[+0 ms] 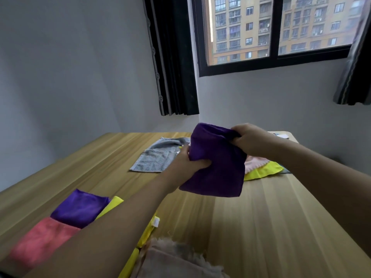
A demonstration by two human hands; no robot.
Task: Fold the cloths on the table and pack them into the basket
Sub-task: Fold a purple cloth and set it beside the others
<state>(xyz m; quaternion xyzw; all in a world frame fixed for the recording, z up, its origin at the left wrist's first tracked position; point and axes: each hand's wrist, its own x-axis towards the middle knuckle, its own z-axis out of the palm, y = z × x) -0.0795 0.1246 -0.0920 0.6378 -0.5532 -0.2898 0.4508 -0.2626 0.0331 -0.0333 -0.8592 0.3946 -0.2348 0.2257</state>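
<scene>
In hand: dark purple microfibre cloth (216, 167), lifted over wooden table (261, 217) — gripped by left hand (187, 163) and right hand (249, 140), part-folded. Folded, near left: purple (79, 207), coral-pink (40, 239). Unfolded, far side: grey towel (158, 157), pale pink (256, 162), yellow (265, 171). Basket — not visible; packing apparently still ahead.

Both my bare forearms reach forward and are raised. My left hand (187, 160) has fingers curled, gripping the purple cloth (216, 167) at its left edge, thumb side up. My right hand (248, 138) sits higher and further out, fingers bunched, pinching the cloth's top right corner. Hands close together, not touching.
</scene>
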